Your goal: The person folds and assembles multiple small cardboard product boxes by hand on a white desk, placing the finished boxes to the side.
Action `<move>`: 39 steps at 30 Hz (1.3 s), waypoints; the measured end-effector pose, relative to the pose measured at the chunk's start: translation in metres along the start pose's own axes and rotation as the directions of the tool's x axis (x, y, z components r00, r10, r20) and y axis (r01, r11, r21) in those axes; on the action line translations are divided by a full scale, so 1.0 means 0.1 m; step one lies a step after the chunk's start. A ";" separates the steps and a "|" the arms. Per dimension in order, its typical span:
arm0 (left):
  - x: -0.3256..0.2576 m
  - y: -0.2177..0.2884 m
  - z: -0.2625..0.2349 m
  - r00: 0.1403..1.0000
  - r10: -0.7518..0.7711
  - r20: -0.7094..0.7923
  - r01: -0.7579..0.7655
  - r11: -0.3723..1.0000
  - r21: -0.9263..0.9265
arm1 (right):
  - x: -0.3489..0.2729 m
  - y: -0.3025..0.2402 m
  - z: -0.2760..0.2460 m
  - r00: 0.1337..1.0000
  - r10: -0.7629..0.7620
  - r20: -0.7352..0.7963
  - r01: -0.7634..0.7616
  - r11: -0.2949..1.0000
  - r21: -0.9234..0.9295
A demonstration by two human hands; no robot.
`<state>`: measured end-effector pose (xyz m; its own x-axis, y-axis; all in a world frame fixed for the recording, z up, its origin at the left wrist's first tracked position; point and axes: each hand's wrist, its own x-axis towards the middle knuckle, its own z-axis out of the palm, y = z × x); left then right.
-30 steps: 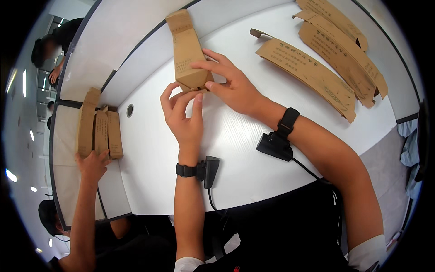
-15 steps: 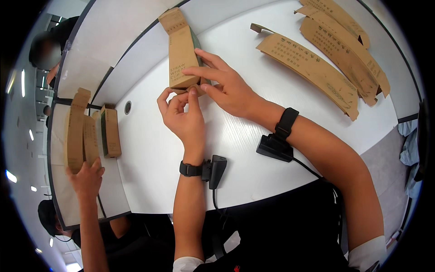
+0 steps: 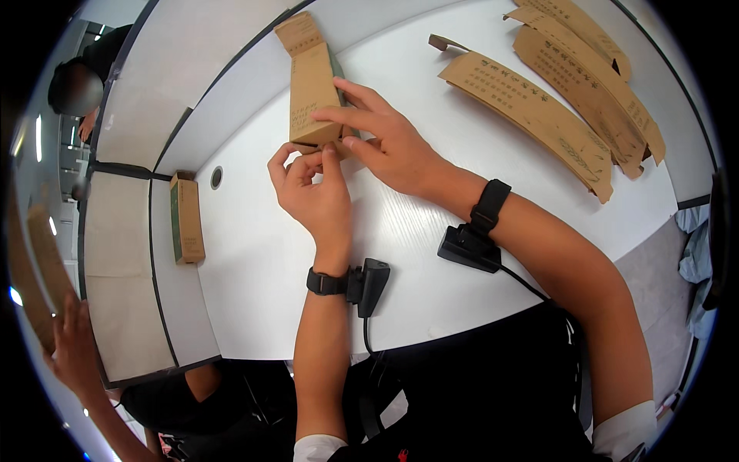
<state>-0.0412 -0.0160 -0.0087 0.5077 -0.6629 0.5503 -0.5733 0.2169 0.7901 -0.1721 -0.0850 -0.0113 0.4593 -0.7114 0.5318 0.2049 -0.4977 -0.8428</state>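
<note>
A tall brown cardboard box (image 3: 312,88) lies on the white table (image 3: 254,262), its far flap open. My right hand (image 3: 385,138) rests on the box's near end, fingers spread over its side. My left hand (image 3: 312,189) pinches the near end flap of the same box with thumb and fingertips. Both wrists carry black bands, each with a small black device on a cable.
Several flat unfolded brown cartons (image 3: 539,115) lie at the far right of the table. One folded box (image 3: 186,218) lies on its side at the left edge. Another person's hand (image 3: 73,346) holds brown boxes at lower left. Another person sits at far left (image 3: 73,85).
The box has shifted slightly away from me and my fingers have closed on its near flap. The neighbour's hand has lifted boxes off the left table, leaving one behind.
</note>
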 end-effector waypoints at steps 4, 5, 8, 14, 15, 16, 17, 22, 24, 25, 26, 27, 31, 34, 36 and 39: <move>-0.01 0.13 0.03 1.000 -0.010 -0.001 0.010 0.999 -0.042 | 0.01 0.01 -0.02 1.000 -0.018 -0.020 0.018 0.999 -0.029; -0.01 0.13 0.03 1.000 -0.010 -0.001 0.010 0.999 -0.042 | 0.01 0.02 -0.02 0.998 -0.035 -0.061 0.035 0.999 0.006; -0.01 0.12 0.03 0.998 0.059 0.016 -0.055 0.978 -0.204 | -0.01 -0.05 -0.04 0.996 0.006 -0.087 0.002 0.996 0.092; 0.00 0.18 -0.05 0.998 0.032 0.050 -0.021 0.980 -0.196 | -0.03 -0.08 -0.04 0.998 0.058 -0.030 -0.052 0.985 0.164; 0.01 0.16 -0.06 0.998 0.032 0.049 -0.022 0.980 -0.196 | -0.03 -0.08 -0.05 0.998 0.059 -0.021 -0.056 0.989 0.137; 0.02 0.12 -0.07 0.997 0.008 0.072 0.004 0.985 -0.171 | -0.02 -0.06 -0.05 0.998 0.059 -0.021 -0.055 0.989 0.136; 0.02 0.11 -0.07 0.995 -0.016 0.095 0.030 0.989 -0.146 | -0.01 -0.03 -0.05 0.999 0.035 -0.019 -0.033 0.994 0.101; 0.02 0.07 -0.06 0.992 0.040 0.120 -0.019 0.986 -0.166 | 0.00 0.02 -0.04 0.999 -0.029 -0.047 0.030 0.999 0.040; 0.02 0.14 -0.02 0.980 0.083 0.179 -0.075 0.996 -0.050 | -0.01 0.02 -0.05 0.997 -0.049 -0.059 0.052 0.997 0.052; 0.01 0.17 0.01 0.974 0.116 0.195 -0.119 0.993 0.006 | -0.02 0.01 -0.05 0.997 -0.049 -0.059 0.052 0.997 0.051; 0.01 0.16 0.00 0.974 0.116 0.193 -0.120 0.993 0.008 | -0.03 -0.01 -0.03 1.000 -0.007 0.025 0.004 0.993 0.114; 0.03 0.12 -0.01 0.972 0.194 0.135 -0.210 0.971 0.117 | -0.03 -0.02 -0.02 0.993 0.028 0.112 -0.048 0.984 0.173; 0.14 0.02 -0.17 0.992 0.089 0.088 -0.110 0.956 0.273 | -0.03 -0.02 0.02 0.981 0.051 0.188 -0.070 0.993 0.096; 0.26 -0.22 -0.34 0.987 0.153 -0.051 -0.123 0.918 0.377 | -0.02 -0.06 -0.01 0.976 0.102 0.190 -0.100 0.995 -0.020; 0.30 -0.19 -0.37 0.968 0.186 -0.166 -0.115 0.923 0.367 | -0.04 0.05 -0.06 0.985 0.120 0.122 -0.123 0.992 0.011; 0.35 -0.24 -0.51 0.973 0.126 -0.191 -0.030 0.897 0.440 | -0.01 0.08 -0.04 0.985 0.127 0.117 -0.129 0.992 0.012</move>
<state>0.0232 -0.0079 0.0057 0.5448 -0.4808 0.6870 -0.8128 -0.1012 0.5737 -0.1742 -0.0908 -0.0184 0.5793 -0.7059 0.4076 0.1542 -0.3961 -0.9052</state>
